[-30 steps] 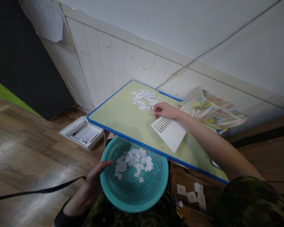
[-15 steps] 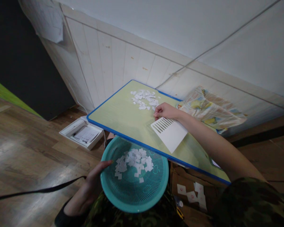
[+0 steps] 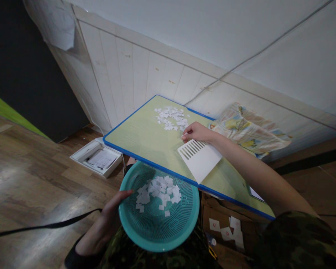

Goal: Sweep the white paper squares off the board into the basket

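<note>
My left hand grips the rim of a teal mesh basket held below the front edge of a low yellow-green table with a blue border. Several small white paper squares lie in the basket. My right hand reaches across the table with its fingers closed on the slotted end of a white card. The card lies flat on the table, its near corner over the table's front edge. A heap of white paper squares lies just beyond the right hand.
A white panelled wall runs behind the table. A patterned cloth lies at the right. An open white box sits on the wooden floor at the left. A cardboard box with white labels is under the table. A black strap crosses the lower left.
My right hand has drawn the white card slightly toward me, so its near corner now reaches the table's front edge. The basket and left hand have stayed put.
</note>
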The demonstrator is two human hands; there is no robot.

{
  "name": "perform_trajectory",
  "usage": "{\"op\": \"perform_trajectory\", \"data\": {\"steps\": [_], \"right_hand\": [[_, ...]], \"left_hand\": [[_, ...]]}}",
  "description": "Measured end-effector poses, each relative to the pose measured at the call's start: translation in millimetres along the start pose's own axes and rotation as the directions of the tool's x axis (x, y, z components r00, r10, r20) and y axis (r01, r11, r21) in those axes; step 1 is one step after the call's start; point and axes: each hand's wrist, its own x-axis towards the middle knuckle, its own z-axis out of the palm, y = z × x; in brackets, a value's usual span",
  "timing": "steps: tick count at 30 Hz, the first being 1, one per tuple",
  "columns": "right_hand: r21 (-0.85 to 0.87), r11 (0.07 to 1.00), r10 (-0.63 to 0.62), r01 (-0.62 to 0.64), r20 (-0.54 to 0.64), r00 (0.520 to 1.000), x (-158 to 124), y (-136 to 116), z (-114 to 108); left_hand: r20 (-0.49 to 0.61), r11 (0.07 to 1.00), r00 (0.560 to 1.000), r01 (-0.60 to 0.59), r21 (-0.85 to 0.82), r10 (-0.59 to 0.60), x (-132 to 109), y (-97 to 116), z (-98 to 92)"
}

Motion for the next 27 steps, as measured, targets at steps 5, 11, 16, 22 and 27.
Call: {"op": "perform_trajectory", "data": {"steps": [5,11,16,22,27], "right_hand": [[0.027,1.000,0.013,-0.015,0.062,0.998,-3.0,-0.6,-3.6],[-0.076,0.997,0.026,-0.030,-0.045,0.999,-6.2,0.3,-2.7],[-0.122,0.991,0.049,-0.063,-0.109,0.993,-8.6,1.9,0.1],[-0.001,0.997,0.079,-0.079,-0.068,0.995,-11.9,-1.7,2.0],[0.038,0.998,0.057,-0.056,-0.034,0.998,-13.7,-3.7,1.8]], "left_hand": [[0.025,1.000,1.000,0.004,0.001,-0.004,-1.8,1.1,0.6],[0.025,1.000,0.999,0.024,-0.014,-0.024,-2.0,0.7,1.2],[0.005,0.999,1.000,0.029,-0.038,-0.029,0.6,-2.6,1.3],[0.001,0.999,1.000,0.029,-0.027,-0.029,3.2,-5.5,-4.2],[0.010,0.999,1.000,0.029,-0.041,-0.028,2.6,-4.3,-2.3]]}}
